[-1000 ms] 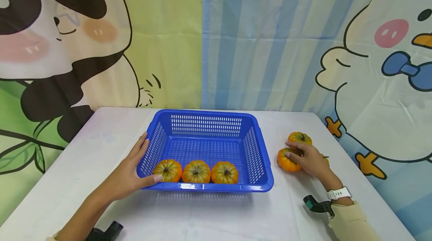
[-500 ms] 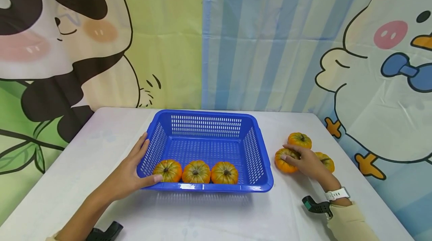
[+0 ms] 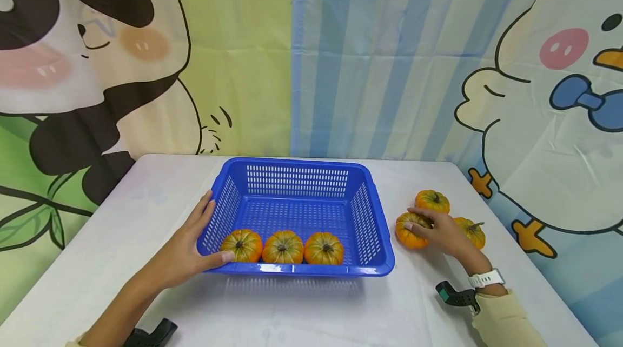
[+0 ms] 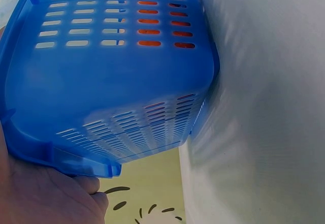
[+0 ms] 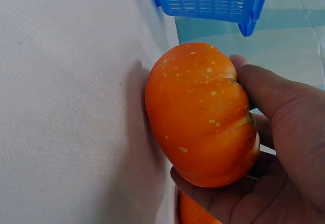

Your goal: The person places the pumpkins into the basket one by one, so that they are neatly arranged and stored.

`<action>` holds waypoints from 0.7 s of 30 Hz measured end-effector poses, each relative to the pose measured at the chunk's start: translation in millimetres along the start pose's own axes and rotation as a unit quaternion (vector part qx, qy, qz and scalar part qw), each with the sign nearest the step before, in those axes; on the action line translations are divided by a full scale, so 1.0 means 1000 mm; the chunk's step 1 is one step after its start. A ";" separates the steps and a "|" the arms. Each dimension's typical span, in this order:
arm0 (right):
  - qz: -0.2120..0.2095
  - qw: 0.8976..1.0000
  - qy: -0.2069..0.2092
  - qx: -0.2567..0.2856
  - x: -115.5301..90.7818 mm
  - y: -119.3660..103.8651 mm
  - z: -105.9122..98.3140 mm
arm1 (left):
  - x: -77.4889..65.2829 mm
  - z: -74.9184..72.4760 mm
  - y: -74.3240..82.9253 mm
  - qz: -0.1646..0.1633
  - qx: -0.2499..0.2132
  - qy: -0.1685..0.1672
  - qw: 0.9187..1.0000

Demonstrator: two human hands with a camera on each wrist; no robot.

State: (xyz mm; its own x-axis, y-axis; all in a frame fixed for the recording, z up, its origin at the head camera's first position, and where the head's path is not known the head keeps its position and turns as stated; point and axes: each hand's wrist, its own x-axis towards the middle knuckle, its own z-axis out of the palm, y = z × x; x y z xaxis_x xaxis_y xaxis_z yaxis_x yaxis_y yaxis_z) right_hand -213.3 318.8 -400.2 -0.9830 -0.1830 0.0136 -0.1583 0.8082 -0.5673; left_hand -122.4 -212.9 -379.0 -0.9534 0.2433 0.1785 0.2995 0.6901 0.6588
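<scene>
So, hands on basket and pumpkin

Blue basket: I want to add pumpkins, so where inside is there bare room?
The blue basket has bare floor from its three pumpkins to the back wall, plus a narrower gap between its rightmost pumpkin and the right wall. The front left is crowded, with the left hand at that corner.

Head: I face forward and down at the basket.
Left wrist: close outside its wall.
Right wrist: pumpkin near, basket shared with head.
</scene>
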 end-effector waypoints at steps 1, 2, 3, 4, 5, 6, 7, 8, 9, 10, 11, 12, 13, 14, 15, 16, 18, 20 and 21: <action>0.001 1.000 -0.001 -0.001 0.000 -0.001 0.000 | 0.000 0.000 0.000 0.000 -0.001 0.000 1.000; 0.001 1.000 -0.002 -0.002 0.000 -0.001 -0.001 | 0.000 0.000 0.000 0.000 -0.001 -0.001 1.000; 0.000 1.000 -0.004 -0.001 0.000 -0.001 -0.001 | 0.000 0.000 0.000 0.000 -0.001 -0.001 1.000; -0.001 1.000 -0.004 0.001 0.001 -0.002 -0.001 | 0.000 0.001 -0.001 -0.001 -0.001 -0.001 1.000; -0.003 1.000 -0.003 0.000 0.001 -0.002 -0.002 | 0.001 0.001 -0.001 -0.002 -0.001 -0.002 1.000; -0.006 1.000 -0.002 -0.001 0.001 -0.001 -0.002 | 0.001 0.001 -0.001 -0.001 -0.002 -0.001 1.000; -0.010 1.000 -0.001 -0.003 0.001 -0.001 -0.002 | 0.001 0.001 -0.001 -0.001 -0.002 -0.001 1.000; -0.011 1.000 0.000 -0.003 0.002 -0.001 -0.002 | 0.001 0.001 -0.001 -0.001 -0.002 0.000 1.000; -0.013 1.000 0.000 -0.001 0.002 -0.002 -0.003 | 0.001 0.001 -0.001 0.000 -0.002 0.000 1.000; -0.015 1.000 0.001 -0.001 0.002 -0.002 -0.003 | 0.001 0.001 0.000 0.000 -0.001 0.000 1.000; -0.018 1.000 0.003 0.000 0.003 -0.003 -0.003 | 0.001 0.001 0.000 0.001 -0.001 0.001 1.000; -0.020 1.000 0.002 0.003 0.003 -0.004 -0.004 | 0.001 0.001 -0.001 0.001 0.000 0.001 1.000; -0.022 1.000 0.003 0.005 0.003 -0.005 -0.005 | 0.001 0.001 -0.001 0.001 0.001 0.001 1.000; -0.024 1.000 0.003 0.008 0.003 -0.006 -0.005 | 0.001 0.001 0.000 0.000 0.001 0.000 1.000; -0.027 1.000 0.004 0.012 0.003 -0.008 -0.006 | 0.001 0.001 0.000 -0.001 0.001 -0.001 1.000; -0.028 0.999 0.006 0.015 0.003 -0.009 -0.007 | 0.001 0.001 0.000 -0.001 0.001 -0.001 1.000; -0.031 0.999 0.008 0.023 0.004 -0.012 -0.009 | 0.001 0.001 0.000 -0.001 0.000 -0.001 1.000; -0.029 0.999 0.011 0.030 0.005 -0.015 -0.011 | 0.001 0.000 0.000 -0.001 -0.002 -0.001 1.000; -0.027 0.999 0.013 0.034 0.005 -0.016 -0.011 | 0.001 0.000 0.001 -0.001 -0.003 -0.001 1.000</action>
State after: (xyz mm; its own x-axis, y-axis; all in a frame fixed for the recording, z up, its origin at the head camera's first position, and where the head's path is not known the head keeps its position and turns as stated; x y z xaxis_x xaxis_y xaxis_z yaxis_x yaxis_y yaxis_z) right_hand -216.9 311.3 -381.8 -0.9753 -0.2105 0.0674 -0.2063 0.7577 -0.6191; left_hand -123.3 -212.1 -378.7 -0.9540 0.2433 0.1754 0.2971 0.6869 0.6633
